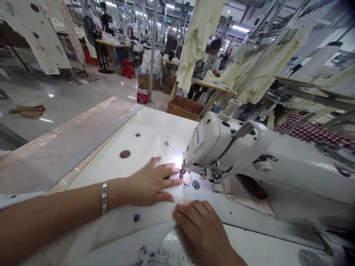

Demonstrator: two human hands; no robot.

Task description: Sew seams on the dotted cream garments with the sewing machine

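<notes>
left hand: the wearer's left hand (155, 181) is pressed flat on the cloth, fingers fanned out wide, tips right up at the presser foot (182, 173). Grip's wide, not closed around anything.
right hand: the right hand (202, 229) is down toward the table's near edge, fingers bent and bunched together by the cloth's right border. Honestly can't tell from here if that grip is pinching fabric.
wrist: silvery bracelet (104, 197) on the left one.
cloth: white with brown dots and dark paw prints (137, 218). The white cloth (149, 221) runs from the near edge up toward the far edge of the table (166, 118), left of the sewing machine (277, 147).
machine: takes up the table's right side, lamp glowing at the needle end.
under the machine arm: folded pink checked fabric (235, 195) with a dark red and black thing (253, 186) on top, kinda too hidden to name.
near edge: ruler markings (166, 256) just left of the right hand.
past the far edge: cardboard box (184, 107), pale yellow garments (194, 44) hanging, and a co-worker (215, 55) seated behind.
</notes>
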